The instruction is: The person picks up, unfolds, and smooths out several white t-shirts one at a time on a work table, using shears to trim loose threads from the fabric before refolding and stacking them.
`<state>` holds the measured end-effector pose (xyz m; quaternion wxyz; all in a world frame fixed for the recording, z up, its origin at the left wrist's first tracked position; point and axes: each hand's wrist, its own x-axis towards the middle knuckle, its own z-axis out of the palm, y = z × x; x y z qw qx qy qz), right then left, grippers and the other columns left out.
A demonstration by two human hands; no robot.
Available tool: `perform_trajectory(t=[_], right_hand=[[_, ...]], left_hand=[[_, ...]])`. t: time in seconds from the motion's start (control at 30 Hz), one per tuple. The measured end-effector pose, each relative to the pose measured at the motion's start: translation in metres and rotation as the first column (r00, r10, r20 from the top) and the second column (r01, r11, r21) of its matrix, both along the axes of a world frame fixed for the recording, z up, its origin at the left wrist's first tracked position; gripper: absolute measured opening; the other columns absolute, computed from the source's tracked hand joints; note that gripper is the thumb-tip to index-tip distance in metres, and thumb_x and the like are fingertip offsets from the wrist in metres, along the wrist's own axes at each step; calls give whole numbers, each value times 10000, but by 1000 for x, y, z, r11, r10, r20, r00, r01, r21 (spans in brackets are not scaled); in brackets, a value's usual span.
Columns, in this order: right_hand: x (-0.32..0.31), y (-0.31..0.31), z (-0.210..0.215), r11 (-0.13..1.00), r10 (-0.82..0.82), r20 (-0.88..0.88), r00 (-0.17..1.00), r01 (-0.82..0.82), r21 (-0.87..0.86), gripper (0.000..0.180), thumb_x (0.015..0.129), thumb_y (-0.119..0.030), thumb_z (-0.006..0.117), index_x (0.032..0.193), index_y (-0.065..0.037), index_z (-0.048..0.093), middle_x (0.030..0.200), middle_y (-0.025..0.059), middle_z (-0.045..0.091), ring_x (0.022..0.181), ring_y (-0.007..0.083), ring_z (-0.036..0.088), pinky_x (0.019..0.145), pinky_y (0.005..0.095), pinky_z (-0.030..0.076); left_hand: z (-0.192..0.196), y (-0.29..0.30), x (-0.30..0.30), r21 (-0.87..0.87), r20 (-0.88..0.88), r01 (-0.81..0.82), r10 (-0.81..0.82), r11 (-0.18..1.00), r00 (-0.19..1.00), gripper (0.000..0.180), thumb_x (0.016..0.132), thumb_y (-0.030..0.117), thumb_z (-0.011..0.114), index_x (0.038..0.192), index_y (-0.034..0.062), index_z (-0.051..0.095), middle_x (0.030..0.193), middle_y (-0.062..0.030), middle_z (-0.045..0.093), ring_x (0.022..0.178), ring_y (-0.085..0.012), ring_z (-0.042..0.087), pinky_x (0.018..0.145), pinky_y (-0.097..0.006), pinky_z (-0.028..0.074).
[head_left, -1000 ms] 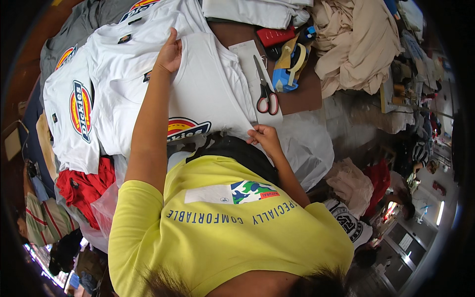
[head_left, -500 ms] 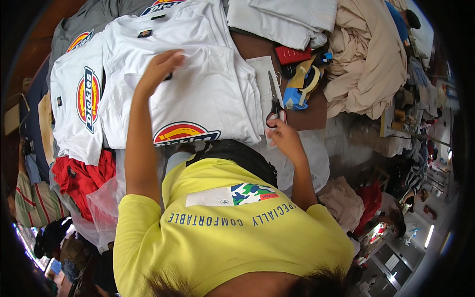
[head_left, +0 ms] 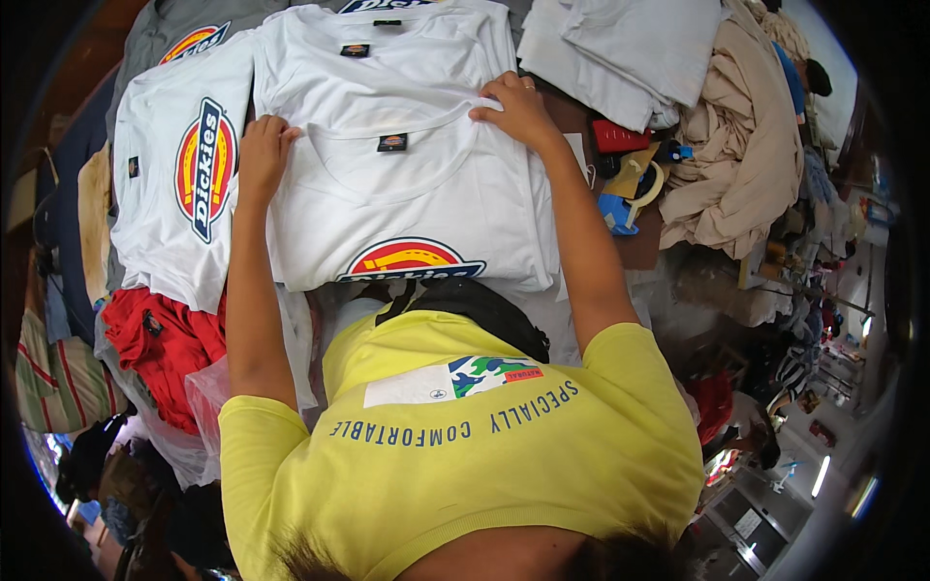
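T-shirt (head_left: 417,218), white, finger-pinched far left by your left hand (head_left: 265,155), far right by your right hand (head_left: 520,112); tension both evenly.

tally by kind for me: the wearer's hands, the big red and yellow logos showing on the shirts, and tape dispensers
Hands: 2, left hand and right hand, both at the front white shirt
Red and yellow logos: 4, counting partly visible ones
Tape dispenser: 1
Total: 7
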<state>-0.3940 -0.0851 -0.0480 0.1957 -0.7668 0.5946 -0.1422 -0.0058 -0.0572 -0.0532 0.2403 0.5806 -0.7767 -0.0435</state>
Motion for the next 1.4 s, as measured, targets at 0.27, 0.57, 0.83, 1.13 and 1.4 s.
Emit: perform_trajectory(t=[0.27,0.57,0.83,1.13,1.4], right_hand=[[9,-4,-5,979,-205,228,952,200,45,350,761,-395,666,889,-76,598,776,146,630,760,328,591,690,374,462],[9,-13,-26,964,-263,176,949,267,-2,352,753,-423,666,908,-113,608,835,134,650,785,332,611,674,378,466],[8,-16,-12,965,-262,110,959,264,-3,355,750,-431,660,900,-112,611,846,135,653,816,323,617,684,365,470],[14,-17,-29,916,-350,101,931,362,-171,347,738,-405,678,873,-93,606,809,141,643,769,350,600,669,404,459],[37,-14,-4,844,-376,-132,917,281,-457,218,701,-248,718,842,-122,609,815,74,607,838,300,565,749,409,442]], left_hand=[[-1,-16,-4,51,105,-27,22,998,994,339,909,408,459,853,80,524,623,-122,600,554,-321,582,488,-411,430],[-20,-59,7,-143,141,-2,23,990,990,438,877,466,480,711,65,539,649,-97,602,575,-286,594,488,-391,440],[-8,-53,29,123,-63,218,-211,968,975,492,810,538,525,727,59,598,659,-103,608,630,-306,585,559,-389,439],[-16,-72,3,-146,157,30,-7,989,988,430,764,492,615,697,67,606,605,-96,600,563,-267,583,521,-359,449],[1,32,16,-243,-423,-411,286,878,860,253,818,186,631,1017,39,579,949,-120,576,918,-290,509,834,-381,376]])
